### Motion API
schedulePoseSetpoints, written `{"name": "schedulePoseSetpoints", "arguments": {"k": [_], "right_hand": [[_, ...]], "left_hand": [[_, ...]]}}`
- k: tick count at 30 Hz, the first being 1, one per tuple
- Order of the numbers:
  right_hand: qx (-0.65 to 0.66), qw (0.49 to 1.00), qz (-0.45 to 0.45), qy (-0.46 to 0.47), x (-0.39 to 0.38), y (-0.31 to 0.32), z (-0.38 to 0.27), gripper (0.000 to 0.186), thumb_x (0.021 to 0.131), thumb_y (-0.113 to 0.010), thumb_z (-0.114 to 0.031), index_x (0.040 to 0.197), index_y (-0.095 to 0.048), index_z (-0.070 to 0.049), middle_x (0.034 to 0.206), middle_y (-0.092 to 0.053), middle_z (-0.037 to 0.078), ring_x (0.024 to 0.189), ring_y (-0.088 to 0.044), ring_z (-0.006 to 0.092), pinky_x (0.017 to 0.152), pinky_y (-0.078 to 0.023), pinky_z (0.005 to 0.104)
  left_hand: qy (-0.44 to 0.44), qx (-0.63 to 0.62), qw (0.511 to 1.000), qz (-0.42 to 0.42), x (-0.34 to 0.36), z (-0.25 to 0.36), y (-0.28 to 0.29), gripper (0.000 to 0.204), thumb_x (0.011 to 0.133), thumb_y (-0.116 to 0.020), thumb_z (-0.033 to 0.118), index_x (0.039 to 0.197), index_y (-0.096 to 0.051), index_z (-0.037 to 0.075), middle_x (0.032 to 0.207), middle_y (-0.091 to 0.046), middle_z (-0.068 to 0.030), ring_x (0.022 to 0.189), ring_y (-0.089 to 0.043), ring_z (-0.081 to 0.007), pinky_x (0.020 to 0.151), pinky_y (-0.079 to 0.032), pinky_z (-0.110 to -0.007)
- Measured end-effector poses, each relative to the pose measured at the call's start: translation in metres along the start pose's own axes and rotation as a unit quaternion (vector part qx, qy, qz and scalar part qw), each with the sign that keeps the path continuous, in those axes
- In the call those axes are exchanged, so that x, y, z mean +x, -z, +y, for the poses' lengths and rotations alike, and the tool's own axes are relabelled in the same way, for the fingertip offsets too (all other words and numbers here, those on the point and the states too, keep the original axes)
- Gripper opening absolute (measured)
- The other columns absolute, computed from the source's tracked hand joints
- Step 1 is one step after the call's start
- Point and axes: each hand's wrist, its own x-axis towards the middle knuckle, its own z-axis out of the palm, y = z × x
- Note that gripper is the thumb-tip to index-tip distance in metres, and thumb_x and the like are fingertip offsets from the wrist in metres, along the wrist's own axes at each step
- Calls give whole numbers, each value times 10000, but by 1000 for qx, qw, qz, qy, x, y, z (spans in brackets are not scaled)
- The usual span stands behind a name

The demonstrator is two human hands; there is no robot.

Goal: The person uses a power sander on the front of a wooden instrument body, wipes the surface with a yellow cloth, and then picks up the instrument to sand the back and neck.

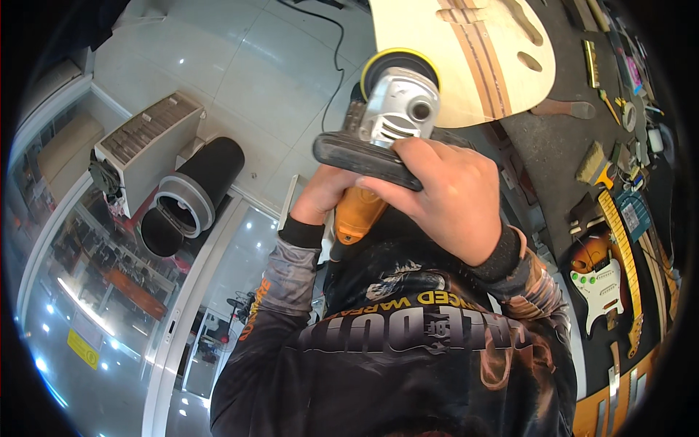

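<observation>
In front of my chest is an angle grinder (399,102) with a silver head, an orange body (358,215) and a yellow-rimmed round pad (416,54) at its far end. My left hand (322,193) is closed around the body; its fingers are mostly hidden behind a black bar-shaped handle (349,153). That handle crosses the tool below the head, and my right hand (464,195) grips its right end, thumb toward me. Just beyond the pad lies a pale wooden guitar body (415,80) with cut-out cavities and a dark striped centre strip.
A dark workbench (528,146) runs along the right, bearing a brush (597,166), hand tools and a sunburst electric guitar (593,266) with a white pickguard. At left, a black bin (215,171) with its lid raised stands beside a white cabinet (167,146). A black cord (340,54) trails over the tiles.
</observation>
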Motion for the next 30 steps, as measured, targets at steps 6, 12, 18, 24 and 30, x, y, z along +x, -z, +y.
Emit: {"name": "schedulePoseSetpoints", "arguments": {"k": [6, 12, 18, 24, 30], "right_hand": [[-1, 1000, -14, -4, -10, 9, 8, 427, 838, -811, -455, 812, -588, -92, 652, -624, 73, 585, -660, 288, 539, -514, 394], [40, 997, -26, 53, -9, 8, 20, 407, 880, -762, -462, 831, -621, -83, 652, -643, 79, 592, -675, 287, 544, -528, 386], [36, 998, -22, 47, -42, 29, 46, 410, 872, -776, -455, 808, -610, -85, 665, -652, 76, 600, -679, 281, 538, -527, 382], [23, 999, 17, 43, -76, 50, 74, 423, 817, -833, -452, 800, -606, -96, 657, -642, 57, 569, -660, 272, 519, -510, 384], [23, 999, 37, 27, -84, 53, 78, 401, 798, -848, -438, 820, -630, -103, 649, -628, 58, 571, -653, 261, 523, -505, 380]], "left_hand": [[-73, 16, 996, 57, 1, -35, -1, 469, 918, -767, 257, 1291, -646, -1, 1260, -693, -68, 1109, -648, -153, 970, -533, -339], [-84, 3, 993, 85, 6, -40, -11, 445, 922, -764, 244, 1275, -649, -2, 1245, -695, -67, 1098, -649, -155, 971, -532, -345], [-88, 13, 992, 93, 13, -56, -52, 421, 925, -762, 230, 1259, -651, -3, 1230, -698, -66, 1087, -649, -158, 973, -531, -350], [-34, 75, 996, 39, 22, -59, -91, 359, 928, -761, 169, 1229, -661, 0, 1199, -705, -53, 1069, -648, -152, 968, -530, -351], [-36, 33, 997, 56, 25, -61, -101, 318, 921, -766, 138, 1198, -696, -2, 1173, -726, -58, 1058, -653, -148, 949, -535, -345]]}}
